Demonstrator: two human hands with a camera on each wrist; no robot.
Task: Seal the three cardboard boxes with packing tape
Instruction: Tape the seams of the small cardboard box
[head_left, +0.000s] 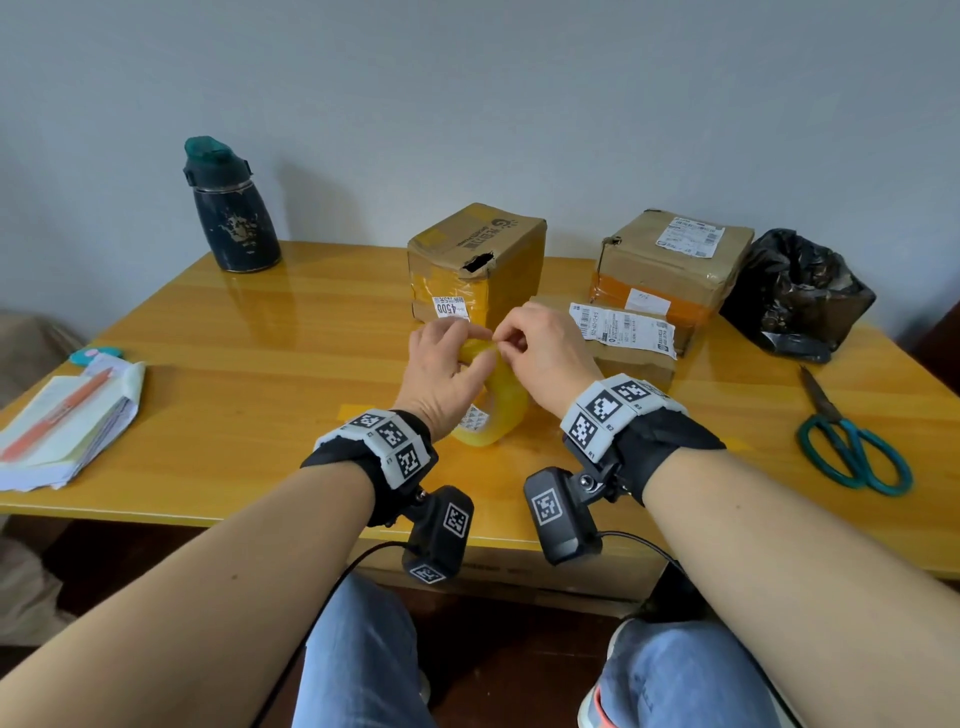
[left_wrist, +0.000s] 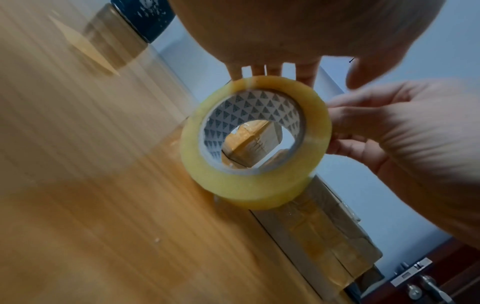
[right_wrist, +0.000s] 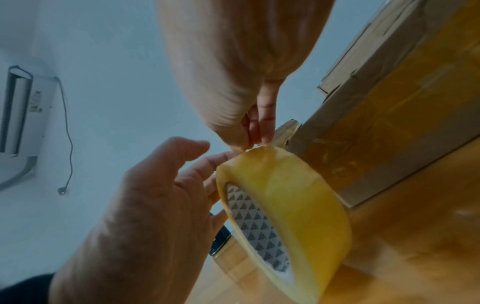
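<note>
Your left hand (head_left: 448, 364) grasps tape roll (head_left: 493, 410) upright, steadying it; right hand (head_left: 543, 349) pinches roll top, likely hunting tape end; boxes wait just behind roll.

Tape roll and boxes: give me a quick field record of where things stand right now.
tape roll: standing on edge on the table, in front of the boxes
left hand: grips the roll's top
right hand: fingertips pinch at the roll's top rim, apparently picking at the tape end
tape pulled out: none visible
boxes: tall box, flat box, right box; old tape on them
scissors: lying at right, untouched
</note>
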